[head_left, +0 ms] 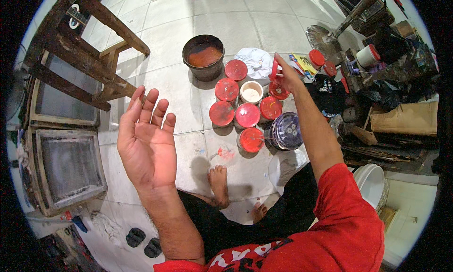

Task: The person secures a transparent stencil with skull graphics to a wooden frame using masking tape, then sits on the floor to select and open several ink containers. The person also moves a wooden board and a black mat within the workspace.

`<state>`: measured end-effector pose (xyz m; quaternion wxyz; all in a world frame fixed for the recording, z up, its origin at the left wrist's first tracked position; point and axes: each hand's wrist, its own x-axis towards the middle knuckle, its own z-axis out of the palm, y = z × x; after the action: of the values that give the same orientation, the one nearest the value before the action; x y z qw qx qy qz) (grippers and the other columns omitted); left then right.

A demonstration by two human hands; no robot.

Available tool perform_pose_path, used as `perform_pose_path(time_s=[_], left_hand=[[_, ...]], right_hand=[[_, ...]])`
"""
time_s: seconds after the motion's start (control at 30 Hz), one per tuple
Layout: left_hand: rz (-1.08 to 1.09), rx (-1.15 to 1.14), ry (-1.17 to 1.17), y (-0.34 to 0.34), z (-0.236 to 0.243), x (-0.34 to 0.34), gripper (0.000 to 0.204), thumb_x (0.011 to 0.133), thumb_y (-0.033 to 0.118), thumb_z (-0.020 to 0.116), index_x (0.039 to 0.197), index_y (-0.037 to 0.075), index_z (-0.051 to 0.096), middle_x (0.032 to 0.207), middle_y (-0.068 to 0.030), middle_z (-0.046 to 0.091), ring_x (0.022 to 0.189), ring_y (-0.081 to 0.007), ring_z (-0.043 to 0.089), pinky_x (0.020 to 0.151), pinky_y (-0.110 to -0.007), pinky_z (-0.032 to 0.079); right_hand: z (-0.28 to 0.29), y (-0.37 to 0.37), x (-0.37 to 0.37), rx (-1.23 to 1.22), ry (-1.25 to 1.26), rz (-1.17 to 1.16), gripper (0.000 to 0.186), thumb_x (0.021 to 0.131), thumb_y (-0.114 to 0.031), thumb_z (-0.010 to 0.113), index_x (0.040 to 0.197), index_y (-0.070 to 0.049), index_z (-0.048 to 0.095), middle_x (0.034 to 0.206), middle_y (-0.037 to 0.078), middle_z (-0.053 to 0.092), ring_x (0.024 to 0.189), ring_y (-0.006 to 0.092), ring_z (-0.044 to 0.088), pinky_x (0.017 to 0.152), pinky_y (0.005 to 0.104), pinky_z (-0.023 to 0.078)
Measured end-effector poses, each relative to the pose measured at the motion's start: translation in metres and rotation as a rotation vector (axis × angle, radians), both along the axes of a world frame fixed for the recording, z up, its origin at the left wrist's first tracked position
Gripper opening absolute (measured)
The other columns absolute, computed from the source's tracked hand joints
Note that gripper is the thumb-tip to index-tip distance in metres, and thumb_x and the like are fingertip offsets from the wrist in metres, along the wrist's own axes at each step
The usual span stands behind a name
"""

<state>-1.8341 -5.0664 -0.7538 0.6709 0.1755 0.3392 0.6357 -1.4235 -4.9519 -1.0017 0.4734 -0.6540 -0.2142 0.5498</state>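
My left hand [150, 147] is raised on the left over the tiled floor, palm turned up and fingers stretched, holding nothing. My right hand [287, 76] reaches forward and grips a red lid [274, 68], held on edge above the group of jars. Below it an uncovered jar [251, 92] shows a pale cream content. Around that jar stand several jars with red lids, among them a pinkish-red one [247, 115] and a paint-smeared one [226, 90]. A dark blue-purple lidded bucket [286, 131] sits close to my right forearm.
A dark pot [203, 59] with rusty-orange content stands beyond the jars, beside crumpled white material [255, 63]. A wooden stand [89, 59] and framed screens [71, 163] occupy the left. A fan [324, 38], black bags [384, 90] and a white bucket [369, 182] crowd the right.
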Motion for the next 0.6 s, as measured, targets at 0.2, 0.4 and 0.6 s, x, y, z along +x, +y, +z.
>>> perform_pose_path(time_s=[0.2,0.4,0.6], left_hand=[[-0.019,0.007,-0.028,0.002,-0.002,0.002,0.039,0.1,0.018,0.058,0.135,0.001,0.054,0.122,-0.0121,0.064,0.105,-0.0217,0.062,0.089,-0.037,0.052],[-0.019,0.008,-0.036,0.004,0.0,0.004,0.039,0.1,0.017,0.057,0.135,0.001,0.054,0.122,-0.0121,0.064,0.105,-0.0217,0.062,0.089,-0.037,0.053],[0.012,-0.017,0.036,0.005,0.0,0.009,0.043,0.097,0.024,0.062,0.133,0.002,0.056,0.12,-0.0102,0.063,0.104,-0.02,0.059,0.09,-0.036,0.048]], right_hand=[[-0.022,-0.02,0.015,0.078,-0.178,-0.153,0.072,0.085,-0.066,0.069,0.129,-0.008,0.063,0.108,0.016,0.068,0.091,0.0269,0.067,0.077,0.0399,0.055],[-0.038,-0.079,-0.001,0.082,-1.209,0.34,0.09,0.073,-0.067,0.078,0.134,-0.003,0.059,0.118,0.026,0.065,0.107,0.0383,0.066,0.093,0.0463,0.052],[-0.032,-0.119,-0.051,0.036,-1.528,0.314,0.099,0.067,-0.07,0.08,0.131,0.001,0.055,0.122,0.024,0.058,0.113,0.0414,0.057,0.099,0.0509,0.043]])
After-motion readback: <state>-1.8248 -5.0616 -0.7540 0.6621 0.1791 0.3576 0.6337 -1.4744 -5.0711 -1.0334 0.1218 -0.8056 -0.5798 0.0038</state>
